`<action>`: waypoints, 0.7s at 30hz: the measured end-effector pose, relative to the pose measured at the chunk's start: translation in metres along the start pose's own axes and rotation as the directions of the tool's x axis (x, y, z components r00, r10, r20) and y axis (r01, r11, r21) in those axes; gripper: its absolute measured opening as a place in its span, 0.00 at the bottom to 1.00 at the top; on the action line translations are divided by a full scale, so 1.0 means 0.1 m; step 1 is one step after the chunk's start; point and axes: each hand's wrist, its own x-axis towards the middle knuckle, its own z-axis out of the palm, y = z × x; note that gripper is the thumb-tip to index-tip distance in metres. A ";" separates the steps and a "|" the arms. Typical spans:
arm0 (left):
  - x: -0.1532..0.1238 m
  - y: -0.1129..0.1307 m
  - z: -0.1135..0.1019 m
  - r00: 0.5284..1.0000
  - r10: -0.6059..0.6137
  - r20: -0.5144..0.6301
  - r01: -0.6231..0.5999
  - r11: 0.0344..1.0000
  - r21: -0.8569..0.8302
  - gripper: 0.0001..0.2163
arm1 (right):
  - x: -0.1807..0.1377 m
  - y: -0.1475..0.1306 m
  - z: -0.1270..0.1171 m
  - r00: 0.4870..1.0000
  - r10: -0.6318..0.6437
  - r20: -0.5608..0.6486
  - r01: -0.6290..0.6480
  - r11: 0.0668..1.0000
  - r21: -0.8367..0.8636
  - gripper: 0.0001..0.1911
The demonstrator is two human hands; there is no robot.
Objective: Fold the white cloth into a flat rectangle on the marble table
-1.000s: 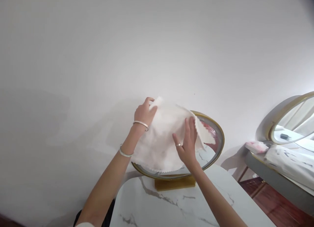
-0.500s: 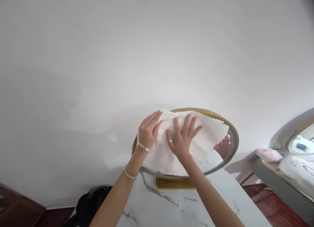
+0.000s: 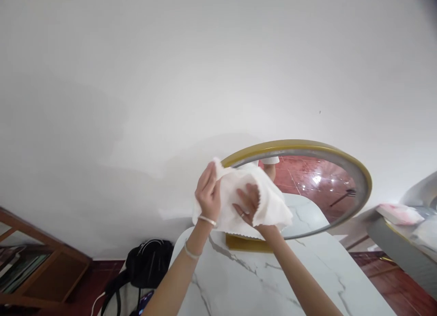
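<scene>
A plain white wall [image 3: 170, 56] fills most of the view, evenly lit, with soft grey shadows low on its left half and one small dark speck high on the right. Below it stands a white marble tabletop [image 3: 246, 288] with grey veins, and a black bag [image 3: 146, 263] sits on the reddish-brown floor [image 3: 399, 284] beside its left edge. A wooden cabinet [image 3: 41, 270] with a slanted brown frame stands at the far left, and at the far right a grey side table [image 3: 399, 243] with a gold rim carries a pink packet [image 3: 399, 212].
</scene>
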 end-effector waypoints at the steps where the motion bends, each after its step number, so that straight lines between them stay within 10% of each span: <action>1: 0.17 0.10 0.12 0.994 0.103 0.035 -0.103 0.995 -0.005 0.18 | 0.05 0.06 -0.08 0.997 0.006 -0.077 -0.010 0.998 -0.057 0.30; 5: 0.70 0.62 0.67 0.889 0.385 0.247 -0.398 0.918 0.000 0.14 | 0.22 0.39 -0.51 0.920 0.166 -0.354 -0.248 0.948 -0.199 0.43; 10: 0.93 0.86 0.94 0.770 0.466 0.436 -0.512 0.859 -0.014 0.18 | 0.44 0.58 -0.81 0.854 0.313 -0.417 -0.396 0.909 -0.129 0.38; 17: 0.50 0.06 0.17 0.975 0.095 0.199 -0.104 0.994 0.039 0.15 | 0.73 0.02 -0.30 0.971 0.165 -0.175 -0.198 0.961 -0.195 0.27; 21: -0.35 -0.31 -0.22 0.953 -0.304 -0.015 0.304 0.947 0.103 0.16 | 0.53 -0.32 -0.02 0.982 -0.057 0.178 0.060 0.998 -0.009 0.22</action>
